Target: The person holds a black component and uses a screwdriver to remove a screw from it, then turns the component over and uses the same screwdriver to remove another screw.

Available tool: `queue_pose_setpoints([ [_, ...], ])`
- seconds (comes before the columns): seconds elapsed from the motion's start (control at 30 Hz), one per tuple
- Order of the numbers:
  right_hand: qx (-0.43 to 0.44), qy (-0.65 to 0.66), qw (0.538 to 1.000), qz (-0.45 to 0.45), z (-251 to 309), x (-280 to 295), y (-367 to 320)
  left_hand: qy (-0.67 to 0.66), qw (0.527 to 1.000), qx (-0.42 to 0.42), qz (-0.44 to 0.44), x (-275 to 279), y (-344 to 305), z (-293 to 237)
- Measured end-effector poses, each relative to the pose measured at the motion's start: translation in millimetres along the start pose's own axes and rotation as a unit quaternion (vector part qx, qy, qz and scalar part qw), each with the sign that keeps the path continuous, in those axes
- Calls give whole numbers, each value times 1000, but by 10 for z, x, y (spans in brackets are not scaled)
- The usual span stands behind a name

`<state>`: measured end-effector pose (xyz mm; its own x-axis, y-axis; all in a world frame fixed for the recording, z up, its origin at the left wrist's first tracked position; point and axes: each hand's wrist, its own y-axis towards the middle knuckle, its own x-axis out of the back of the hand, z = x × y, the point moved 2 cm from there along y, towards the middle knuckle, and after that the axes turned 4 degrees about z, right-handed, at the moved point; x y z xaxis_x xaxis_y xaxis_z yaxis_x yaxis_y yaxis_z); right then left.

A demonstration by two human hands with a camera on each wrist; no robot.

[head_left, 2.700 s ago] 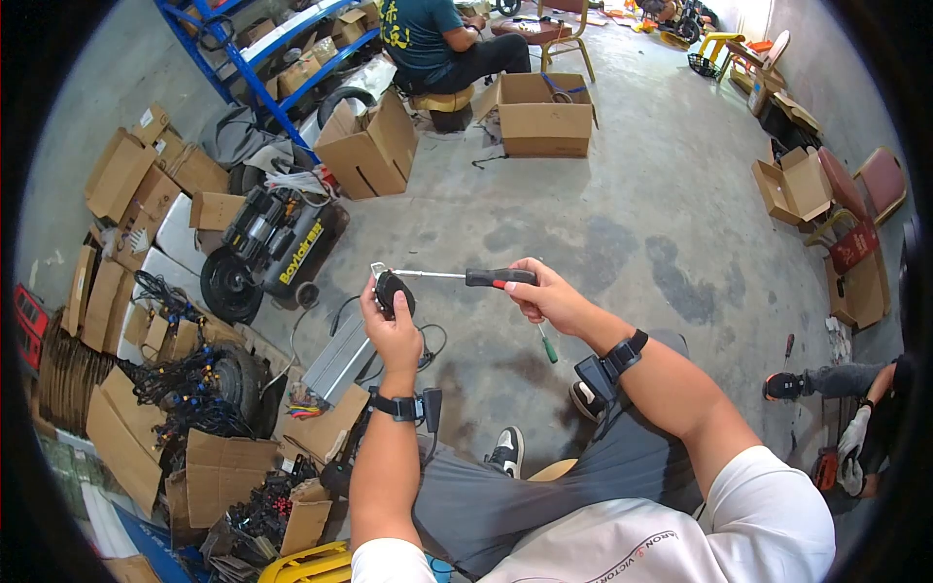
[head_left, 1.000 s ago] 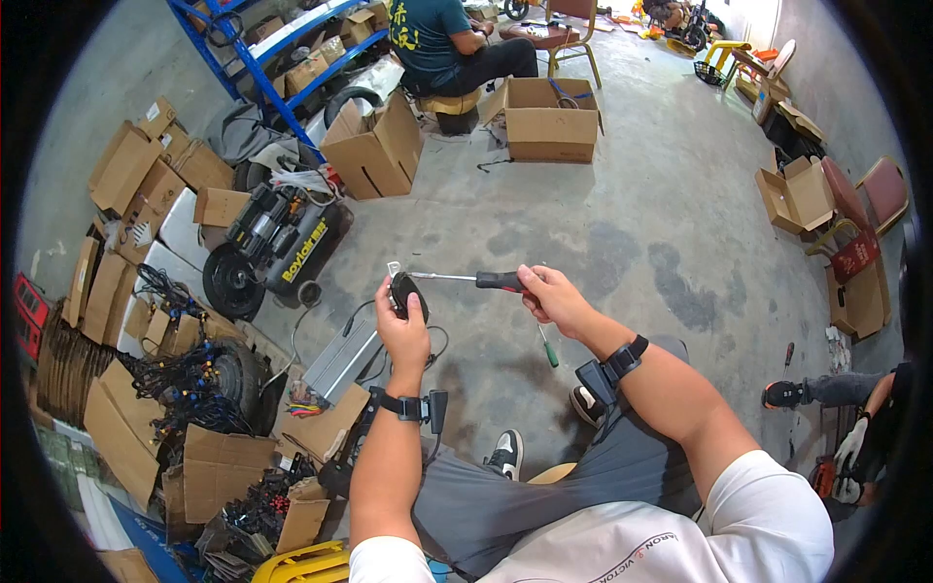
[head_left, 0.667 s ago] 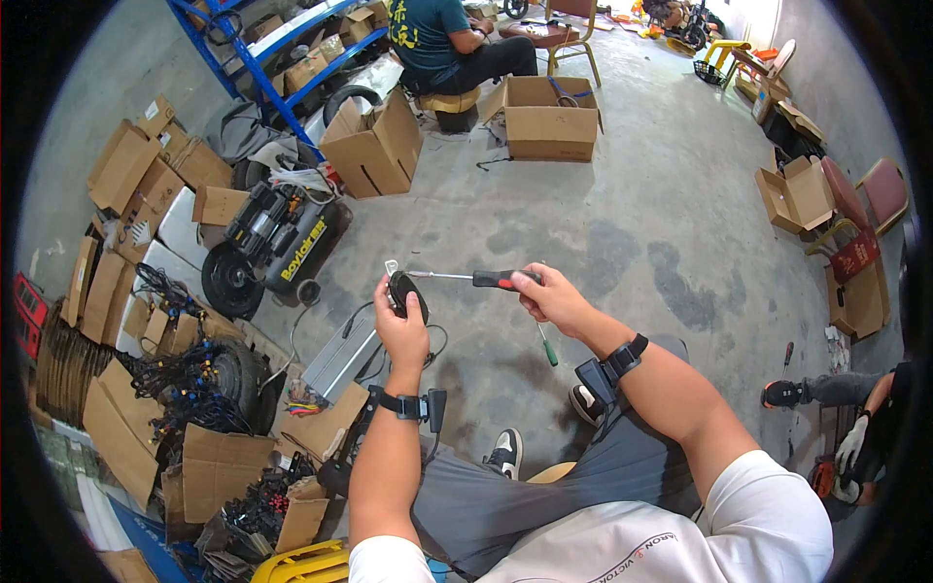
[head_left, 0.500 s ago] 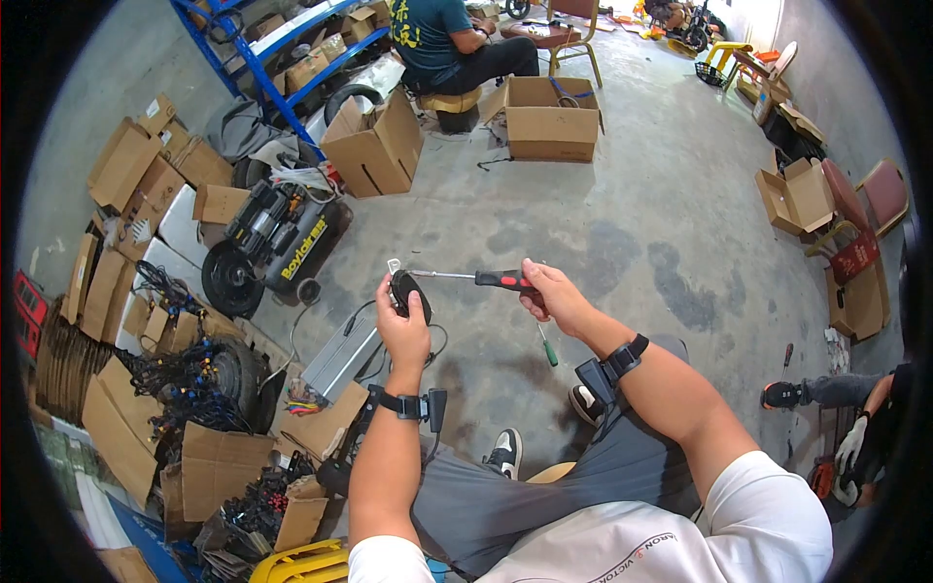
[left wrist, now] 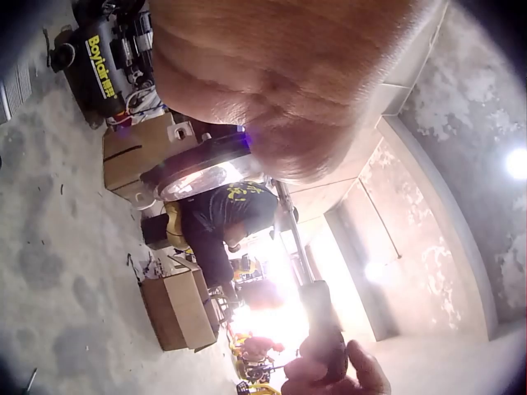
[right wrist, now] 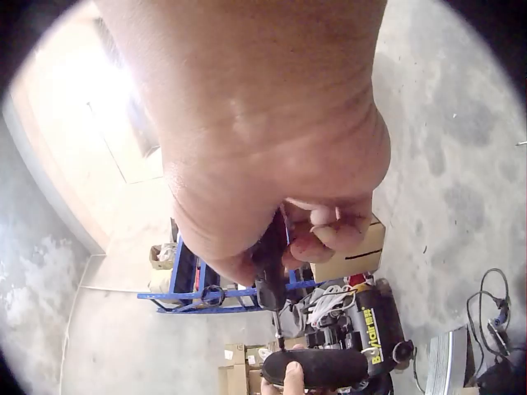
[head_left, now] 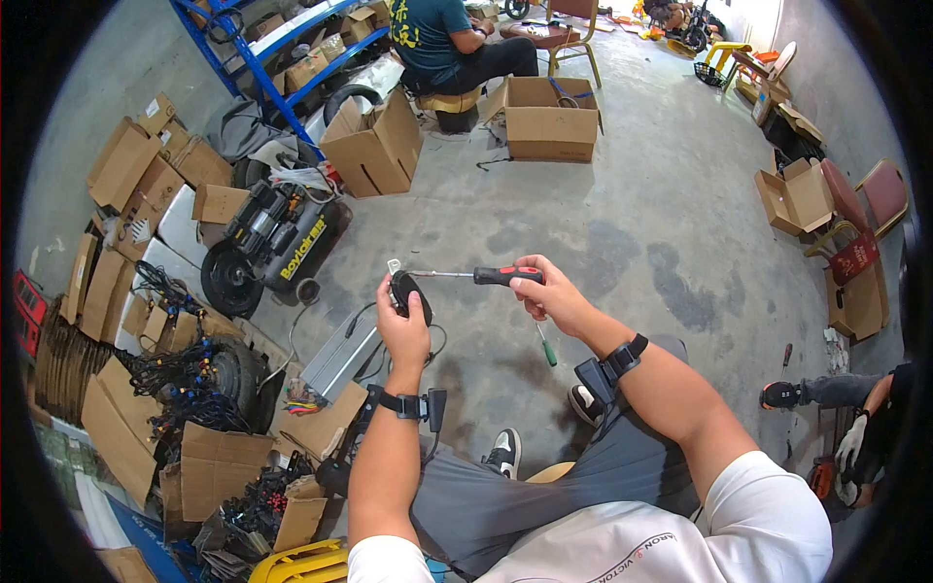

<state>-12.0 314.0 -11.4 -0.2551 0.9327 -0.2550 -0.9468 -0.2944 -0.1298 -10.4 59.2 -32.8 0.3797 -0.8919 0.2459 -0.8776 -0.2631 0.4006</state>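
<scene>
My left hand (head_left: 402, 330) grips a black rounded part (head_left: 412, 295) with a metal bracket (head_left: 394, 265) at its top. In my right hand (head_left: 556, 295) is a black and red screwdriver (head_left: 496, 276), its handle pinched between thumb and fingers and its shaft pointing left, with the tip at the upper edge of the part. The left wrist view shows the part's shiny face (left wrist: 198, 179) and the screwdriver handle (left wrist: 323, 329) with right fingertips around it. In the right wrist view the tip meets the end of the black part (right wrist: 317, 369); the exact contact point is too small to tell.
A silver metal case (head_left: 340, 358) with coloured wires lies below my left hand. On the floor lies a green-handled screwdriver (head_left: 549, 352). An air compressor (head_left: 292, 243), cardboard boxes (head_left: 552, 134) and cable piles stand around. One person sits ahead; another is at the right edge.
Both hands and the part shifted slightly right from the earliest frame. Since then my right fingers have changed their hold on the handle, and its red patches have turned.
</scene>
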Motion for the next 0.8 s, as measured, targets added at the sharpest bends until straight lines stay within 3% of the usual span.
queue_pose_setpoints([
  [0.13,1,-46,998,49,-95,97,65,11,1000,3,-1,-5,-3,-2],
  [0.23,-69,-28,996,40,-115,102,98,5,1000,-14,-11,-21,-2,-10],
  [0.3,-32,-8,999,-1,-48,44,43,-1,1000,-14,-12,-30,-8,-32],
  [0.4,15,0,1000,12,-23,21,25,-7,1000,-7,-7,-21,-9,-25],
  [0.6,-48,-20,998,36,-95,115,95,13,1000,1,-3,-23,-11,-36],
  [0.8,13,-11,1000,23,-5,26,13,-11,1000,-11,-8,-44,-5,44],
])
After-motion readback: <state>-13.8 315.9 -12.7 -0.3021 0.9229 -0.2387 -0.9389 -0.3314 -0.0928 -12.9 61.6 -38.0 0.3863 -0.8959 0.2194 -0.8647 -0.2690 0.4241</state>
